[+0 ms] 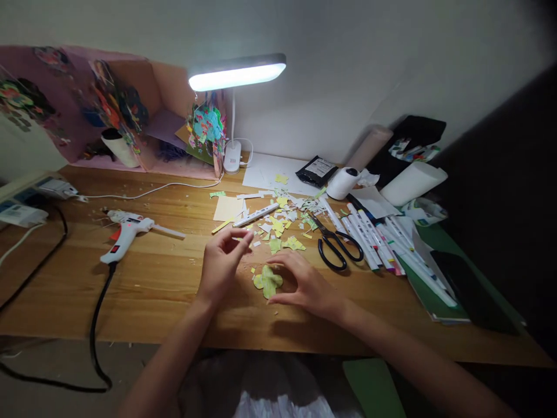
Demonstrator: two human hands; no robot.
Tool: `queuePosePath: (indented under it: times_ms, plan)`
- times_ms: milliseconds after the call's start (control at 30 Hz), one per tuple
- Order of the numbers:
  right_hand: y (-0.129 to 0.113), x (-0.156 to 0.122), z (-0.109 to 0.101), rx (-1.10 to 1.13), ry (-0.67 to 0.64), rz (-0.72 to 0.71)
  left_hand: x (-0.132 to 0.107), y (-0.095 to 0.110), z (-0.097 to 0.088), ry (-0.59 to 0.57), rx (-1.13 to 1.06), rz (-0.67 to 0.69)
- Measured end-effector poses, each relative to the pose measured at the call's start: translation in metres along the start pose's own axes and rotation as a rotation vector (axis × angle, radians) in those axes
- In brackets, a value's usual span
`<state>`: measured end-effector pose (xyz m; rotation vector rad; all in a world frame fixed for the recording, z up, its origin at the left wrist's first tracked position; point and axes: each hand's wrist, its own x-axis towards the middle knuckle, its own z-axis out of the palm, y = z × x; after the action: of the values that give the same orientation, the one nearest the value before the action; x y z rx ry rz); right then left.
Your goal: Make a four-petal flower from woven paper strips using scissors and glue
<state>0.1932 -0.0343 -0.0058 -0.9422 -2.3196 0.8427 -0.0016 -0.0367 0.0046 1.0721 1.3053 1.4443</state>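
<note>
A yellow-green paper flower cutout (268, 281) with rounded petals is just above or on the wooden table. My right hand (307, 284) curves around it, thumb at the lower petal and fingertips at the upper one, gripping it by its edges. To the left of the flower, my left hand (223, 258) is raised with thumb and forefinger brought together in a pinch; anything between them is too small to make out. Beyond both hands lie yellow and green paper scraps (278, 226) and a white marker (256, 215). Black-handled scissors (339, 247) rest right of the scraps.
A hot glue gun (126, 232) with its black cord lies on the left. Several markers (369, 238) are spread at the right. A lit desk lamp (237, 72) hangs over the back, beside a pink box (174, 168) with hanging ornaments. A power strip (26, 203) sits far left.
</note>
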Motion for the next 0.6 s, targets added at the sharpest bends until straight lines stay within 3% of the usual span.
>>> queuePosePath:
  times_ms: [233,467,600]
  plan:
    - [0.003,0.006,-0.006,0.193,0.092,0.012,-0.052,-0.022,0.001,-0.131,0.06,-0.127]
    - [0.002,-0.005,0.002,0.299,0.035,0.154,-0.069,-0.026,0.014,-0.109,0.114,-0.116]
    - [0.003,-0.009,0.001,0.349,0.072,0.151,-0.074,-0.027,0.015,-0.125,0.184,-0.055]
